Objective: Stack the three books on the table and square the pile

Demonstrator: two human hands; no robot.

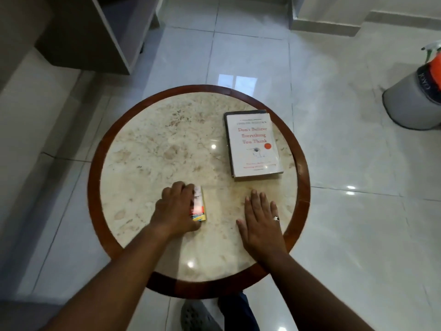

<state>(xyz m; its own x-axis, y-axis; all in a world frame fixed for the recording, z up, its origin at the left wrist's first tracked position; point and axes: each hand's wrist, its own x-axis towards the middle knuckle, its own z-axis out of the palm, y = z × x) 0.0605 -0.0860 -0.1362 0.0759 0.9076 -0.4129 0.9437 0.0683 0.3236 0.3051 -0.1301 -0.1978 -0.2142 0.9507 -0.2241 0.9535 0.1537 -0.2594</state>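
Head view: round marble table (133, 130) with dark wooden rim. Left hand (176, 209) curled over a small colourful book (199, 206) near the front left, fingers gripping its far edge. Right hand (260, 223) flat on the marble, fingers spread, grasping nothing. White book (253, 144) lying on a darker book (228, 115), far right, well apart from both hands.

Single head-worn wide-angle view, steeply downward and close over the round table (95, 163).

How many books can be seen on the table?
2 for sure: a white book at the far right, seemingly atop a darker one, and a small colourful book under the left hand.
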